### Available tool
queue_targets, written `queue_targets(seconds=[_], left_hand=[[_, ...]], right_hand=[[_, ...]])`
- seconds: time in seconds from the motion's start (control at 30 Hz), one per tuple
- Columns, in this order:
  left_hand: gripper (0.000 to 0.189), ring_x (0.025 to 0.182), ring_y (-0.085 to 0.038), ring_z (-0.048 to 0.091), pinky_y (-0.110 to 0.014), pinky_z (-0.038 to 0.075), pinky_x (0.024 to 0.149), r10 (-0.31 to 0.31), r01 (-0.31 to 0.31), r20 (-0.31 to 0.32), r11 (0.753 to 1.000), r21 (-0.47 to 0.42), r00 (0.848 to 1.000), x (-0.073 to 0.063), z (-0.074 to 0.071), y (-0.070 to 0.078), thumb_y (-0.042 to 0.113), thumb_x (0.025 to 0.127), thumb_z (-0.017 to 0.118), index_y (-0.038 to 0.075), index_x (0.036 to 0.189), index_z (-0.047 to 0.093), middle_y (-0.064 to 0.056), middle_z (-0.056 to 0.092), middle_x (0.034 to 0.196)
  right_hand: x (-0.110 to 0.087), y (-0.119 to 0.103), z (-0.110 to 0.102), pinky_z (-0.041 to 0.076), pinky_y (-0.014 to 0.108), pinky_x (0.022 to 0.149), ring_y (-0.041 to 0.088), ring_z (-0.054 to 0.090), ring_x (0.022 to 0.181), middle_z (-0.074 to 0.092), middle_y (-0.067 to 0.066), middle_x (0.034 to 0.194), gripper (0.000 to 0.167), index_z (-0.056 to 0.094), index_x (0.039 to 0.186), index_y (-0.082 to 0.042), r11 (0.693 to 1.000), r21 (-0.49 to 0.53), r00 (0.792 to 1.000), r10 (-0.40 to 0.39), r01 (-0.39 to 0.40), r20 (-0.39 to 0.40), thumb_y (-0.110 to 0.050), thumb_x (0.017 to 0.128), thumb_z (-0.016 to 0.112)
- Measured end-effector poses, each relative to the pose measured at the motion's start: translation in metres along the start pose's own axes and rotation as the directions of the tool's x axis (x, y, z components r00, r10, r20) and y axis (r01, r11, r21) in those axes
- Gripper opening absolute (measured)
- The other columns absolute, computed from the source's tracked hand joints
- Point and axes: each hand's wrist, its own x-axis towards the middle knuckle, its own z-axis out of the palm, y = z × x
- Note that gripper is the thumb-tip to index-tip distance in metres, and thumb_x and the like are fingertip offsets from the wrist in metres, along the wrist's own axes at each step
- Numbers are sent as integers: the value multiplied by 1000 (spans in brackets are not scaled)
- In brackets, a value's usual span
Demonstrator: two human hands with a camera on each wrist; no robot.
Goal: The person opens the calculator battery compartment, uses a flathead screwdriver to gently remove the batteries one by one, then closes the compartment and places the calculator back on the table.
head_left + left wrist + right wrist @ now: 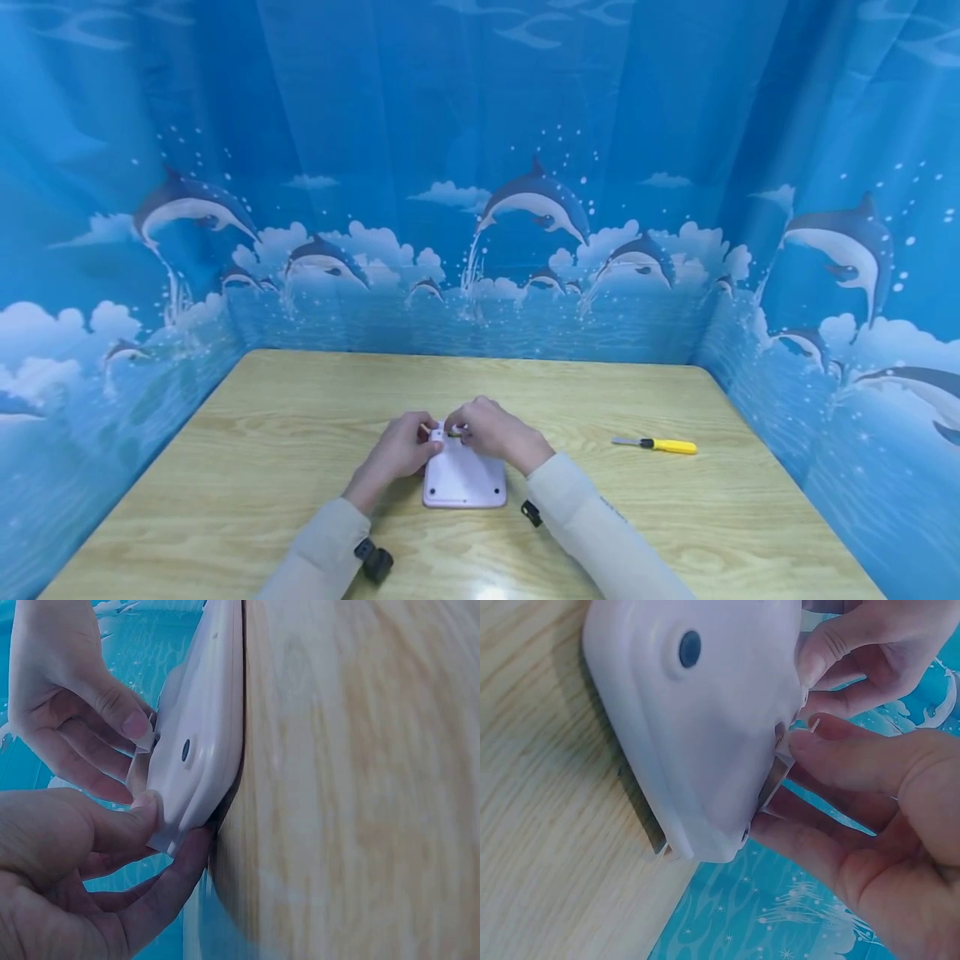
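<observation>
A pale pink, flat device with rounded corners lies on the table, its plain side with dark round feet facing up. My left hand grips its far left corner, thumb on top and fingers at the edge, as the left wrist view also shows. At the device's far end, the thumb and fingers of my right hand pinch a small thin piece; what it is I cannot tell. Beside those fingertips, a thin flap-like part stands out from the device in the right wrist view.
A screwdriver with a yellow handle lies to the right on the wood-grain table, its shaft pointing left. Blue curtains printed with dolphins hang behind the table and along both sides.
</observation>
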Motion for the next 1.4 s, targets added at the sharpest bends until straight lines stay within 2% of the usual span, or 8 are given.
queue_targets(seconds=[0.3,0.53,0.67,0.9,1.07,1.4], left_hand=[[26,86,-18,66,-33,60,75,-18,18,1,1000,17,1000,1,2,0,12,94,74,3,118,68,-11,71,101],[27,87,-20,67,-33,61,73,22,-22,-3,1000,18,1000,5,-1,4,11,94,74,2,119,68,-13,71,102],[28,87,-20,67,-31,61,71,16,-16,-1,1000,13,1000,6,-2,6,11,94,74,2,119,67,-13,71,103],[27,88,-18,66,-34,60,77,-5,5,4,999,31,1000,1,-3,2,12,93,75,3,118,68,-10,71,101],[26,86,-18,65,-33,59,75,-8,8,-3,1000,21,1000,2,-3,4,12,94,74,4,118,68,-10,70,100],[26,83,-17,64,-31,58,72,-31,31,4,999,38,1000,1,0,2,13,93,75,4,117,68,-8,69,98]], right_hand=[[-1,0,-1,61,25,90,23,74,109,77,9,120,31,76,118,-9,1000,3,999,-22,22,-24,4,91,71],[0,1,-7,62,28,91,25,74,109,77,10,118,29,76,116,-7,999,-6,999,-33,32,-43,6,91,69],[0,1,-9,62,29,90,26,74,107,78,11,117,29,77,115,-7,1000,-5,999,-29,29,-46,7,91,69],[0,-3,-4,62,30,92,27,74,110,77,12,118,32,77,116,-8,1000,20,1000,-14,15,-27,8,89,70],[-1,-4,-7,62,30,93,27,74,111,77,11,118,32,77,114,-9,1000,13,999,-5,5,-42,8,89,70],[-3,-5,-6,61,25,91,22,73,110,77,8,120,31,77,115,-10,1000,8,1000,21,-21,-17,4,88,74]])
